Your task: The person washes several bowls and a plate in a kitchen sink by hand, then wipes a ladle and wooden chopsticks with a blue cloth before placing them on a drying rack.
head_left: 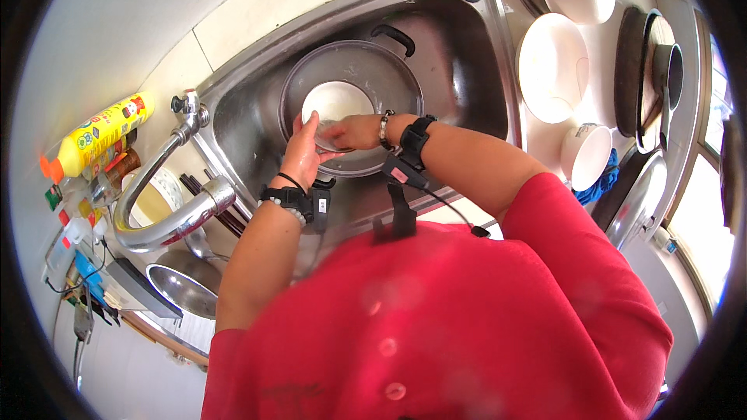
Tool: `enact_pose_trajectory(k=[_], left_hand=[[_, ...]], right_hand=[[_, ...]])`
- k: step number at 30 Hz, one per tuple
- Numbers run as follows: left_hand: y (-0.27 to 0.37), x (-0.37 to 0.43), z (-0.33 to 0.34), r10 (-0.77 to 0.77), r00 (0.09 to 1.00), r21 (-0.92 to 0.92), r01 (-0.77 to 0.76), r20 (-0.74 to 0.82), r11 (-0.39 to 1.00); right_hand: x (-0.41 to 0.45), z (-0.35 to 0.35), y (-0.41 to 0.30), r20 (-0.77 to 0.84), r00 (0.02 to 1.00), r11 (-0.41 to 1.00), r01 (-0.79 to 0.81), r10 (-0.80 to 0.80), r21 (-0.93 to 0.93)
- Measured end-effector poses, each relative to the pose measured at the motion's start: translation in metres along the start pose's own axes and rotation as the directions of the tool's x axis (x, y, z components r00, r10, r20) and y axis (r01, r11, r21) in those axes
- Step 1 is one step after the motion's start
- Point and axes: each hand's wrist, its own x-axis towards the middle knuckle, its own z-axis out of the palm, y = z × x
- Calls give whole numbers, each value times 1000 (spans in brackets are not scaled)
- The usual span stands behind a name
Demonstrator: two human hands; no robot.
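Note:
A white bowl [337,100] is held over a wide metal pot [397,79] in the stainless steel sink. At the bowl's left and near rim, my left hand [303,151] grips it, thumb along the edge. My right hand [356,131] reaches over the near part of the bowl with its fingers bent down into it. Whether those fingers hold anything is hidden. The pot has a black handle [394,38] at its far side and another near my left wrist. Its inside looks wet.
A chrome faucet [169,227] curves in from the left, near a yellow squeeze bottle [105,133]. Chopsticks and a metal bowl [184,289] lie below it. Right of the sink stand a white oval bowl [553,67], a smaller white bowl [588,154], a blue cloth [601,181] and pans.

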Motion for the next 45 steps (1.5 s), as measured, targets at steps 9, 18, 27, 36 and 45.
enact_pose_trajectory(k=[9, 18, 27, 36, 45], left_hand=[[1, -11, 8, 6, 996, -130, 6, 91, 992], [10, -24, -2, 45, 992, -120, -31, 118, 992], [10, -46, 14, 80, 982, -186, -48, 169, 981], [11, -50, 1, 135, 965, -45, -129, 226, 991], [7, -50, 9, 25, 966, -162, 18, 257, 987]], right_hand=[[0, -5, -13, -308, 941, 982, -173, 142, -75], [-22, -11, -40, 63, 997, 965, 18, -36, 262], [-26, 2, -60, -876, 476, 934, 274, 77, 231], [-32, -11, -63, -44, 996, 962, 86, -77, 260], [-21, -21, -74, -572, 809, 904, -133, -138, -406]])
